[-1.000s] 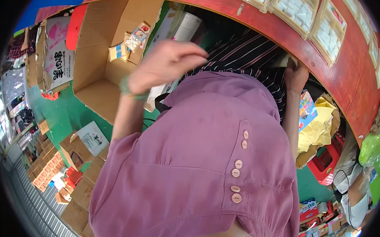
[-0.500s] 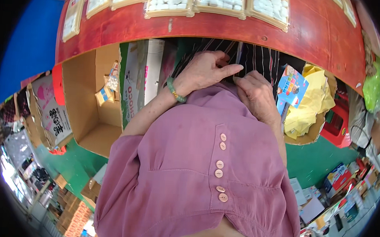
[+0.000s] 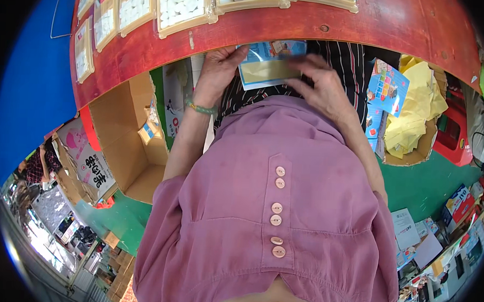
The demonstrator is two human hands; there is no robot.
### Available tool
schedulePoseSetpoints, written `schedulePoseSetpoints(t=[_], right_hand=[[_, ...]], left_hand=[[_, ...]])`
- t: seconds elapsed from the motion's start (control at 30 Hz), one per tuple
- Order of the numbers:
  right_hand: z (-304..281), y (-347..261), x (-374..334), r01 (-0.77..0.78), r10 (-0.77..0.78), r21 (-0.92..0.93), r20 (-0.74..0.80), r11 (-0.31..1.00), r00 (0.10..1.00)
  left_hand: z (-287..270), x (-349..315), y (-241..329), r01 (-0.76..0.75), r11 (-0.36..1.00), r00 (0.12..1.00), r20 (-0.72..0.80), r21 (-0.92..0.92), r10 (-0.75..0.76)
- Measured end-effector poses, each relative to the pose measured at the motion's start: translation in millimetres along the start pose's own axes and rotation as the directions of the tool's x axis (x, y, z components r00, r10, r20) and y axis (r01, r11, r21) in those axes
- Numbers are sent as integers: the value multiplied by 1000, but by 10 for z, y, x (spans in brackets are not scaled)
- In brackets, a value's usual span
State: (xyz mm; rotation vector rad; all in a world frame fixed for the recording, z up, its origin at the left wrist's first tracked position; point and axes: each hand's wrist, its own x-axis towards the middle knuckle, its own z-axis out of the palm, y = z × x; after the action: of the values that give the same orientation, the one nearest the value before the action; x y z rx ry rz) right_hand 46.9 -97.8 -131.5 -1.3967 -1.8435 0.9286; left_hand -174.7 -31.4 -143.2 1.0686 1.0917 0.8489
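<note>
On my lap, under the table's edge, lies a blue printed card [image 3: 276, 48] with a pale yellow piece [image 3: 267, 72] over its lower part and a white edge below. My left hand [image 3: 218, 71], with a green bead bracelet at the wrist, pinches the card's upper left corner between thumb and fingers. At the card's right side is my right hand [image 3: 323, 87], its fingers reaching over the card and smeared by motion. Whether they hold anything is unclear.
Plastic trays of white pieces [image 3: 180, 8] line the red table [image 3: 242, 28]. An open cardboard box [image 3: 122, 119] stands at left. To the right, another box holds crumpled yellow paper [image 3: 416, 110], with blue printed cards [image 3: 388, 87] beside it. A red plastic stool [image 3: 453, 141] stands farther right.
The blue card has come into view on my lap, and my left hand now grips it. My hands have moved apart, the left leftward and the right upward. The view has shifted.
</note>
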Motion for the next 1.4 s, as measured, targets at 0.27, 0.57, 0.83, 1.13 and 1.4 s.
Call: schedulePoseSetpoints(t=[0.27, 0.57, 0.83, 1.13, 1.4], right_hand=[[208, 247, 342, -96, 122, -231, 98, 968, 988], [233, 274, 334, -118, 131, -139, 84, 983, 988], [240, 112, 365, -68, 71, -53, 52, 996, 996], [251, -47, 341, -126, 122, 299, 30, 946, 992], [204, -73, 261, -50, 55, 304, -6, 951, 998]], left_hand=[[-131, 25, -94, -7, 997, 1000, -7, 76, 8], [-147, -292, -135, 267, 960, 964, 5, -85, -267], [-100, -236, -49, 123, 980, 984, -147, 154, -100], [117, -363, 136, 119, 963, 993, -4, 243, -121], [170, -409, 141, 205, 978, 978, 45, -37, -203]])
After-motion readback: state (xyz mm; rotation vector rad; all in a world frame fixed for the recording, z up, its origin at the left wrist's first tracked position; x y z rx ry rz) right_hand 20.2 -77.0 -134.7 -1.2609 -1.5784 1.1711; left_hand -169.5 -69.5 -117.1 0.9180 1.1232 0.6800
